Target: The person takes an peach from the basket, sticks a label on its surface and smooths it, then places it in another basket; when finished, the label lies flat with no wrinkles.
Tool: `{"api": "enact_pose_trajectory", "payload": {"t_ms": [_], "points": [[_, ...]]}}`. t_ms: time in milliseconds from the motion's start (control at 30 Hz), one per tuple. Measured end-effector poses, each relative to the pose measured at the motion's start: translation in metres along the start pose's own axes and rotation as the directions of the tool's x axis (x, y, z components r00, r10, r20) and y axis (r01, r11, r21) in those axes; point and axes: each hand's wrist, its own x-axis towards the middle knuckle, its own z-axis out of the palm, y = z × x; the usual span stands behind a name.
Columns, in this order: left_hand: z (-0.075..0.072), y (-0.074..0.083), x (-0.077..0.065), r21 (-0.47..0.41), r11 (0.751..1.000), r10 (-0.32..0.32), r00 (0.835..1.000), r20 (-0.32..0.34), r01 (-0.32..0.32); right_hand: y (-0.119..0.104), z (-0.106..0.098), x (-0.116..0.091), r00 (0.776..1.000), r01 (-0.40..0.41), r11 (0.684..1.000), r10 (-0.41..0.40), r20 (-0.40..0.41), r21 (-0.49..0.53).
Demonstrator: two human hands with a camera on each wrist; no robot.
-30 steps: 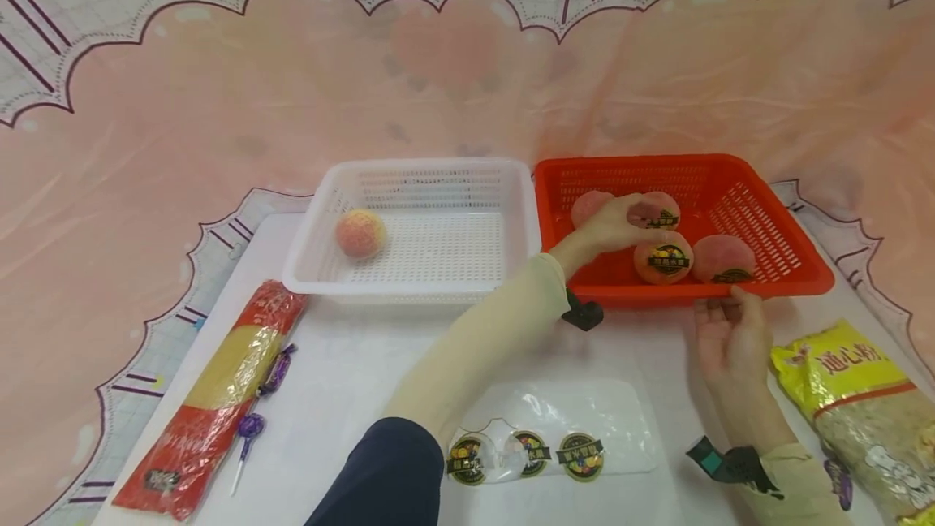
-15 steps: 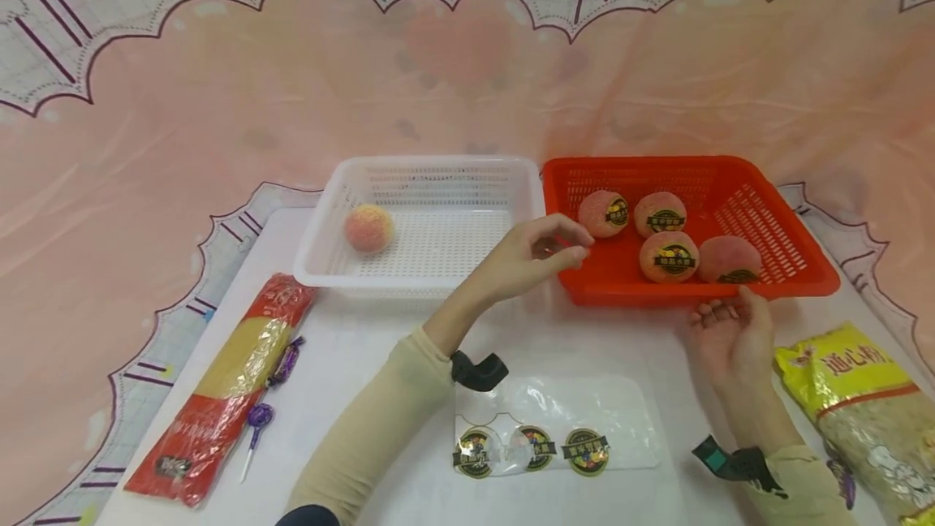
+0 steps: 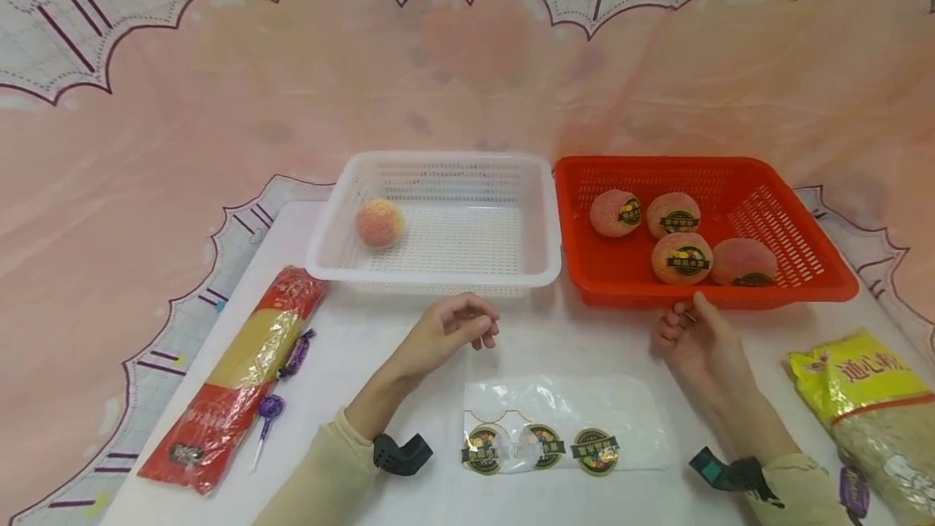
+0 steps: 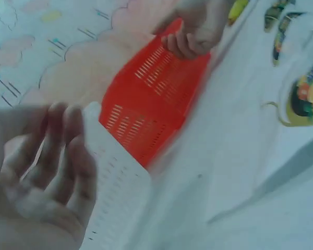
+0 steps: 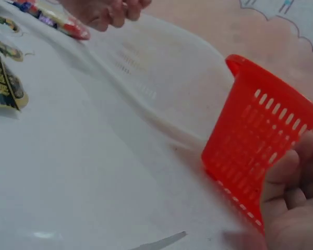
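My left hand [image 3: 449, 331] hovers over the table just in front of the white basket [image 3: 431, 276], fingers loosely curled and holding nothing. Close to the front wall of the red basket [image 3: 621, 296], my right hand [image 3: 704, 351] has its palm up and fingers loosely bent; whether it touches the basket is unclear. Several peaches lie in the red basket, each with a dark round label; one labelled peach [image 3: 615, 213] sits at its left. A single peach [image 3: 380, 222] with no label showing lies in the white basket.
A clear plastic sheet [image 3: 628, 412] with round labels [image 3: 595, 451] lies in front. To the left are a red-and-yellow packet [image 3: 248, 347], a purple wrapped candy [image 3: 295, 354] and a lollipop [image 3: 270, 407]. A yellow pasta bag [image 3: 876, 404] lies at right.
My left hand has left the peach at the red basket's left, its label now showing, and come back leftward and toward me. My right hand has shifted slightly left.
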Motion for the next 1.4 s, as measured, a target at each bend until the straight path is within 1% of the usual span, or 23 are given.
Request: {"api": "enact_pose_trajectory", "payload": {"t_ms": [67,133,200,233,300,333,367,433,500,567,633,700,767,800,833,900,967,1000,1067,1133,1233,1333,1400], "points": [[-0.001,-0.005,-0.001,-0.111,0.993,-0.046,0.995,-0.084,0.036,0.002,0.001,0.000,0.998,-0.037,0.993,0.043,0.055,-0.109],[0.000,-0.008,-0.002,-0.241,0.969,-0.092,0.982,-0.165,0.050,0.005,0.003,-0.001,0.986,-0.078,0.965,0.111,0.123,-0.250],[0.001,-0.009,-0.003,-0.350,0.936,-0.130,0.966,-0.222,0.045,0.007,0.007,-0.002,0.966,-0.076,0.907,0.169,0.195,-0.414],[0.001,-0.009,-0.003,-0.387,0.921,-0.138,0.960,-0.243,0.035,0.008,0.010,-0.002,0.955,-0.045,0.869,0.183,0.235,-0.493],[0.002,-0.010,-0.004,-0.447,0.894,-0.151,0.948,-0.279,0.011,0.008,0.018,-0.003,0.934,0.035,0.804,0.184,0.305,-0.594],[0.003,-0.010,-0.004,-0.479,0.878,-0.161,0.941,-0.298,-0.002,0.008,0.023,-0.002,0.928,0.083,0.776,0.169,0.333,-0.625],[0.004,-0.010,-0.004,-0.509,0.860,-0.171,0.933,-0.318,-0.016,0.007,0.028,-0.002,0.928,0.129,0.744,0.144,0.345,-0.656],[0.005,-0.010,-0.004,-0.557,0.829,-0.185,0.912,-0.365,-0.055,0.006,0.039,0.000,0.933,0.194,0.687,0.091,0.348,-0.700],[0.005,-0.009,-0.003,-0.591,0.801,-0.204,0.884,-0.421,-0.097,0.004,0.050,0.003,0.952,0.205,0.636,0.047,0.302,-0.744],[0.005,-0.009,-0.002,-0.604,0.784,-0.205,0.857,-0.473,-0.145,0.002,0.061,0.010,0.964,0.204,0.606,0.011,0.265,-0.769],[0.005,-0.008,-0.001,-0.613,0.765,-0.194,0.837,-0.511,-0.197,0.000,0.072,0.019,0.971,0.204,0.572,-0.018,0.236,-0.794],[0.004,-0.007,0.000,-0.633,0.736,-0.184,0.829,-0.529,-0.241,-0.002,0.083,0.029,0.973,0.216,0.521,-0.044,0.226,-0.826],[0.003,-0.007,0.001,-0.650,0.708,-0.168,0.829,-0.533,-0.275,-0.003,0.096,0.041,0.977,0.209,0.467,-0.060,0.205,-0.859],[0.002,-0.006,0.002,-0.659,0.695,-0.162,0.831,-0.532,-0.287,-0.003,0.102,0.047,0.979,0.203,0.429,-0.063,0.194,-0.880],[0.002,-0.006,0.001,-0.664,0.685,-0.157,0.830,-0.534,-0.298,-0.002,0.109,0.053,0.980,0.197,0.404,-0.057,0.190,-0.893],[0.002,-0.006,0.001,-0.661,0.685,-0.153,0.826,-0.542,-0.307,0.001,0.122,0.068,0.982,0.185,0.373,-0.033,0.186,-0.909],[0.003,-0.006,0.000,-0.646,0.699,-0.155,0.817,-0.555,-0.307,0.007,0.135,0.085,0.982,0.178,0.353,-0.003,0.189,-0.919],[0.003,-0.005,-0.001,-0.641,0.704,-0.161,0.810,-0.564,-0.306,0.011,0.140,0.093,0.981,0.176,0.342,0.015,0.192,-0.923],[0.004,-0.005,-0.003,-0.632,0.714,-0.178,0.795,-0.580,-0.301,0.018,0.149,0.109,0.979,0.170,0.337,0.046,0.197,-0.926],[0.005,-0.005,-0.004,-0.623,0.725,-0.188,0.786,-0.589,-0.293,0.025,0.157,0.124,0.977,0.170,0.324,0.071,0.203,-0.931],[0.006,-0.005,-0.005,-0.617,0.729,-0.185,0.783,-0.594,-0.295,0.034,0.168,0.144,0.975,0.163,0.300,0.099,0.201,-0.940],[0.006,-0.005,-0.005,-0.609,0.733,-0.172,0.784,-0.597,-0.303,0.040,0.187,0.159,0.973,0.156,0.267,0.123,0.194,-0.951],[0.006,-0.004,-0.005,-0.608,0.730,-0.166,0.782,-0.601,-0.312,0.045,0.193,0.174,0.973,0.150,0.260,0.131,0.189,-0.954]]}}
